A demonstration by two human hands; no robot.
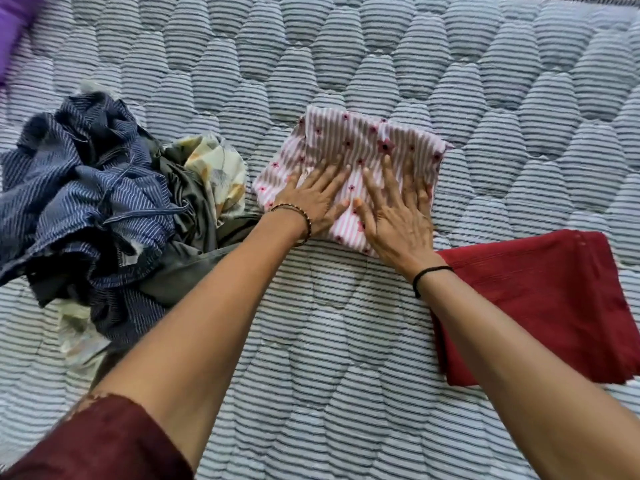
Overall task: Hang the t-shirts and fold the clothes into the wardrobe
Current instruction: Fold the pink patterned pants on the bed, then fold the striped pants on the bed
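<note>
A folded pink-and-white striped garment with small red flowers (367,143) lies on the striped quilted bed cover (346,341). My left hand (315,199) presses flat on its left part, fingers straight and spread. On its near right part my right hand (394,216) lies flat as well, fingers extended. A folded dark red cloth (540,306) sits just to the right, partly under my right forearm. A heap of unfolded clothes lies at the left: a navy striped piece (90,188), a grey-green one (194,209) and a pale floral one (218,164).
A purple item (14,26) shows at the top left corner. The bed cover stretches bare beyond the pink garment and toward the far right.
</note>
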